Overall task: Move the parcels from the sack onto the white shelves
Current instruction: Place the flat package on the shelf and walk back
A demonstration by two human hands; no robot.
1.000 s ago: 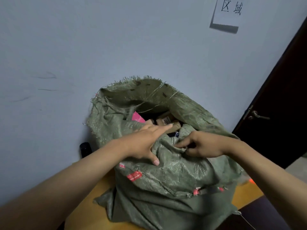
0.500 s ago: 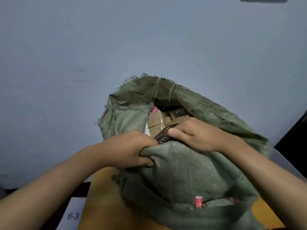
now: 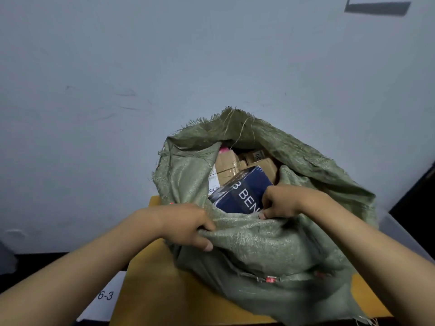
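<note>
I'm looking down at the green woven sack (image 3: 270, 243), which sits slumped on the yellow counter (image 3: 153, 290) against a pale blue-grey wall (image 3: 164, 67), its frayed mouth gaping toward me. My left hand (image 3: 186, 225) has its grip closed on the near lip of the sack, fingers curled over a bunched fold of the fabric with the thumb tucked under it. My right hand (image 3: 284, 202) is at the mouth too, its grip closed on the near end of the dark blue box (image 3: 242, 190), fingers curled down over it right where it meets the sack's edge. That blue box carries big white lettering, partly covered by the hand, and it lies tilted, its far end poking up above the other contents while its near end stays below the lip. Behind it, deeper in the sack, I see several brown cardboard parcels (image 3: 227, 167) packed close together, one with a white label on its left side, another further back with dark print on top, too small to read. A bit of pink packaging (image 3: 223, 150) peeks out at the back left of the opening. To the lower left, beside the counter, a white sheet (image 3: 107, 300) shows the marking "6-3". At the right edge there is a dark door (image 3: 421, 196).
</note>
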